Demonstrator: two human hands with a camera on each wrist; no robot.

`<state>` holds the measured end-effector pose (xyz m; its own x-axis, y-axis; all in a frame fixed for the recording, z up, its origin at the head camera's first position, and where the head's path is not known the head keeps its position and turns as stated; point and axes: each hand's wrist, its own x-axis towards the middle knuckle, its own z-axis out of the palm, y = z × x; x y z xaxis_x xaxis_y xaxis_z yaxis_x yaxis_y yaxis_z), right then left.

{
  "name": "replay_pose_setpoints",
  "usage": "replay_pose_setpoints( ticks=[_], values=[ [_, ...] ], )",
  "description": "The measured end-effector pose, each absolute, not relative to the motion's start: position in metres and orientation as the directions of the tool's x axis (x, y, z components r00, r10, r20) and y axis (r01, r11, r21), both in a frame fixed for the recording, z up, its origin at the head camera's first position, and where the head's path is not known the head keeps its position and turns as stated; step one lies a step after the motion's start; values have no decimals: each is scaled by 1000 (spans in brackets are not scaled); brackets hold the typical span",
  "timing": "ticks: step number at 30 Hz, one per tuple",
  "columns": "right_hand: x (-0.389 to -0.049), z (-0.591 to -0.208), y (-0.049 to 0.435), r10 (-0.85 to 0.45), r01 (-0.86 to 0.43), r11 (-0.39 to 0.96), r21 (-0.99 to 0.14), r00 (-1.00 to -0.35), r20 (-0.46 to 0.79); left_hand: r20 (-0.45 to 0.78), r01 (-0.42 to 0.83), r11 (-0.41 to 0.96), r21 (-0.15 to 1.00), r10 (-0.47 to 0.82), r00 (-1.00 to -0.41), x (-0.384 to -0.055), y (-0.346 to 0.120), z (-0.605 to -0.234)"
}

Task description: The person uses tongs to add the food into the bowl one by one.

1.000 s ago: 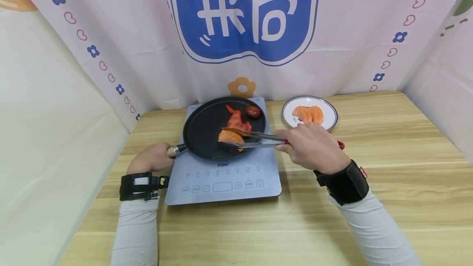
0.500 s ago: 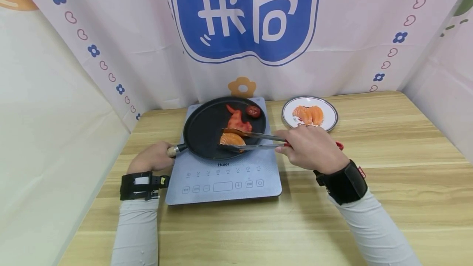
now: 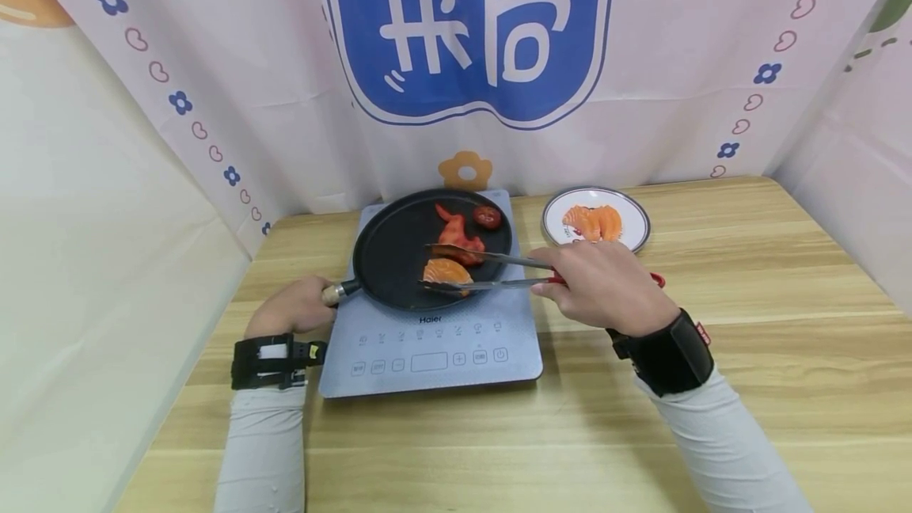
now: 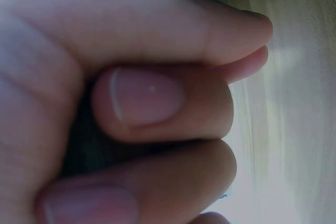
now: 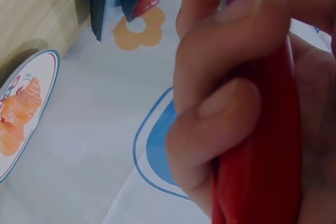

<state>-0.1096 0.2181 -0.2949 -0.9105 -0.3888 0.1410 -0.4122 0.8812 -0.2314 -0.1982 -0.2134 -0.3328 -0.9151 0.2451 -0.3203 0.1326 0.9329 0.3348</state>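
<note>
Your left hand (image 3: 294,307) has its fingers curled around the pan handle (image 3: 332,294) at the left side of the black pan (image 3: 388,256); from the left wrist you see those fingers bent close in, with the handle itself hidden. Your right hand (image 3: 606,285) grips the tongs (image 3: 502,285), its fingers wrapped over their red grip (image 5: 262,161). The tongs reach leftward over the pan, their two arms apart, with the salmon piece (image 3: 446,270) lying between them near the front of the pan. The lower arm lies across its front edge, and the upper arm passes just behind it; you cannot tell whether that one touches the salmon. Just behind the upper arm lies the red chicken wing (image 3: 459,234), and near the pan's far right rim sits the tomato half (image 3: 488,217). The pan rests on the grey cooktop (image 3: 466,343), on the wooden table (image 3: 456,450). Beyond your right hand, a white plate (image 3: 560,208) holds salmon slices (image 3: 594,222).
</note>
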Motion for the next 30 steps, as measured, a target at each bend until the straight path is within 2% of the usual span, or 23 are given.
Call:
replay_pose_setpoints(
  ticks=[15,22,30],
  values=[
    [-101,-275,234,-330,-345,897,-275,-939,101,-319,137,929,343,253,-913,-197,-212,-332],
    [-100,-270,248,-314,-336,910,-245,-941,124,-313,147,929,340,259,-914,-196,-212,-331],
    [-99,-265,261,-255,-273,921,-278,-962,98,-320,133,929,345,250,-914,-197,-213,-331]
  ],
)
